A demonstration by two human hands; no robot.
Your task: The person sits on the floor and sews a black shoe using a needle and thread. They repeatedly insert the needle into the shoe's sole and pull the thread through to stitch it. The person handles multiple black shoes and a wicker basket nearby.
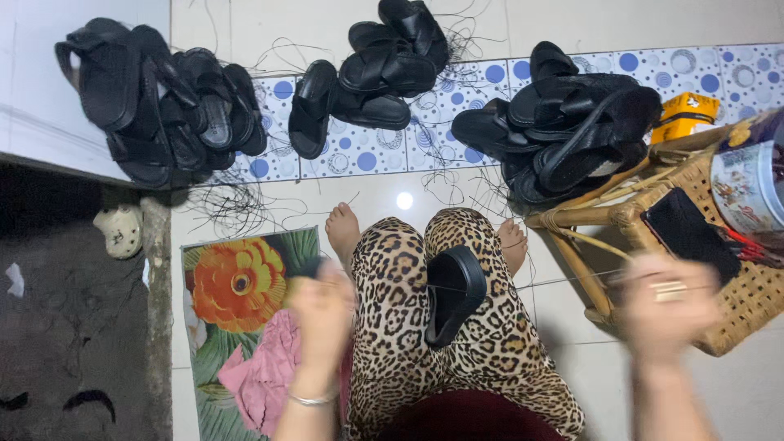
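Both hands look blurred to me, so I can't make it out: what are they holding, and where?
A thin thread, pulled taut between the left hand and right hand, passing through the black sandal on the lap. Exact finger grip is blurred.

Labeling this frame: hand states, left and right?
Left hand: blurred, grip cannot be told.
Right hand: blurred, at the taut thread; grip cannot be told.

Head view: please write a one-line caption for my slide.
Both hands, left and right, pull a thread taut across a black sandal resting on the lap.
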